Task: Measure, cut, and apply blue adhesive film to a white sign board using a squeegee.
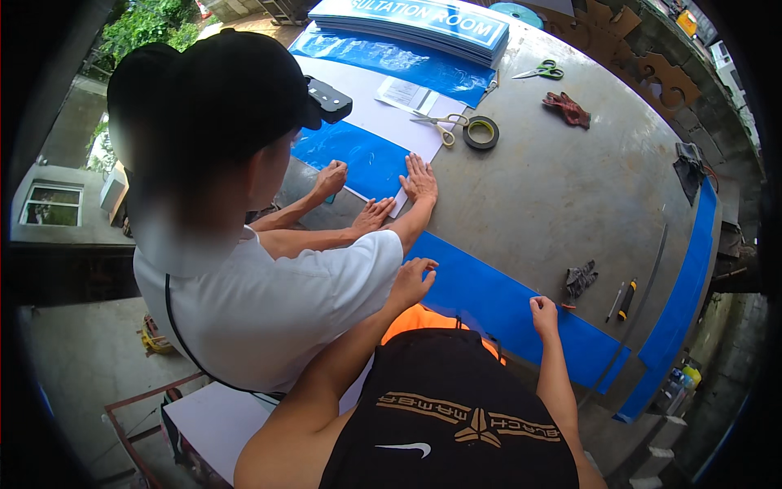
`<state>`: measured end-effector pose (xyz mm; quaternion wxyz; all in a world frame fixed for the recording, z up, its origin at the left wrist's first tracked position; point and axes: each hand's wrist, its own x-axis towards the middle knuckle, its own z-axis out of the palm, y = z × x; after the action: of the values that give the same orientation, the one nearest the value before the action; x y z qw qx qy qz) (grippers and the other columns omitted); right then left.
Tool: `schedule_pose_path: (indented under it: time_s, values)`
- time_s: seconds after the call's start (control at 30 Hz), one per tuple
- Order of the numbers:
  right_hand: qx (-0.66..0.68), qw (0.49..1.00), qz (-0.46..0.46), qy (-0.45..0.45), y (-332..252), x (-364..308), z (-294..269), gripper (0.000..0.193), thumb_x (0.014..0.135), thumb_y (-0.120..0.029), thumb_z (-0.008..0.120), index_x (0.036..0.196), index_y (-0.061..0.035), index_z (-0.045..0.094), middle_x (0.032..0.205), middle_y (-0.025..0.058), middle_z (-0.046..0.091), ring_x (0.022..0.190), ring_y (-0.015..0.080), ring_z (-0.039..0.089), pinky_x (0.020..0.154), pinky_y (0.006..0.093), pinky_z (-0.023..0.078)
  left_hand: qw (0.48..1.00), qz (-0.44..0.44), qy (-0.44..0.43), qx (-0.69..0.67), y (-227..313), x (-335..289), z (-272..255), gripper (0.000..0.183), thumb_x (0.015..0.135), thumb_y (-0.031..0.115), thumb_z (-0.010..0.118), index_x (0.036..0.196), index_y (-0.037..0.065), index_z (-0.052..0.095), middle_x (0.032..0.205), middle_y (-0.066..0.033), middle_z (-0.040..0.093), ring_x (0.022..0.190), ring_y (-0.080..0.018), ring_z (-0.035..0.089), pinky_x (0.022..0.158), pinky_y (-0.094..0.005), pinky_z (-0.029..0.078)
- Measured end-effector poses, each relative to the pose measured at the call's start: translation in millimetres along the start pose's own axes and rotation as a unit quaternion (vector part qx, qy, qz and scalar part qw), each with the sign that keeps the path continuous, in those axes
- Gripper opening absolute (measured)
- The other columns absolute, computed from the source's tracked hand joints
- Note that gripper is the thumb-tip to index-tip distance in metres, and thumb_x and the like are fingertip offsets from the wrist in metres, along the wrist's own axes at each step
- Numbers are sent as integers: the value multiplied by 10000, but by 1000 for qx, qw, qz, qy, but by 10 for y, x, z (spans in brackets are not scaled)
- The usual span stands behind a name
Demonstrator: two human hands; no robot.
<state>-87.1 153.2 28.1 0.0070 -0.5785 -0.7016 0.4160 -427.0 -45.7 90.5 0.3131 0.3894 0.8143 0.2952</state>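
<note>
My left hand (pixel 412 283) is raised near the white sleeve of a co-worker (pixel 334 281). Its fingers are bent but apart, and I see nothing in them. Over a long blue strip (pixel 489 293) on the grey table, my right hand (pixel 543 314) is closed with its fingers curled together. Whatever those fingers may pinch is hidden. The co-worker lays two hands (pixel 419 181) flat at the edge of a white sheet with a blue panel (pixel 350 155). Another person's closed hand (pixel 331 178) is over that panel's left part.
Scissors (pixel 444 124) and a tape roll (pixel 481 133) lie ahead, with green-handled scissors (pixel 544 71) and a reddish glove (pixel 566 110) farther off. A dark glove (pixel 580 279) and a yellow-black cutter (pixel 627 299) lie to my right. A stack of blue signs (pixel 415 37) sits at the back.
</note>
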Motion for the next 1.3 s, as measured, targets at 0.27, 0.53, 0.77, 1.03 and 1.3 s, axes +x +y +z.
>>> schedule_pose_path:
  time_s: [0.27,0.53,0.77,1.03,1.3]
  values:
    - [13,999,34,-37,-68,39,-59,288,923,-246,671,1018,21,721,1006,201,717,963,324,695,884,407,523,981,32,61,-183,-125,-82,367,215,906,129,648,1109,65,679,1003,-90,681,978,-253,640,923,-393,461]
    - [35,999,23,-25,97,137,-80,284,928,-235,664,1025,27,717,1016,204,716,978,329,691,895,409,520,994,47,66,-67,-69,-57,298,202,900,127,659,1093,77,691,985,-82,683,929,-229,640,868,-359,460]
    - [42,998,28,-29,109,141,-23,274,935,-226,657,1018,28,716,981,200,714,932,324,700,864,409,531,997,16,55,-50,3,-111,250,195,894,132,665,1081,93,702,983,-71,692,929,-223,642,849,-358,458]
    - [54,998,27,-35,100,233,2,270,942,-219,652,1024,30,720,959,176,730,897,273,707,832,378,538,998,6,56,-22,-12,-110,224,198,913,112,654,1100,56,689,1029,-110,683,969,-241,649,905,-373,494]
    - [51,998,24,-39,49,352,-74,257,936,-215,646,1003,21,724,953,184,721,907,293,708,831,386,539,997,-12,39,-69,-3,-121,243,206,938,103,634,1134,46,668,1070,-123,662,1017,-250,641,912,-381,502]
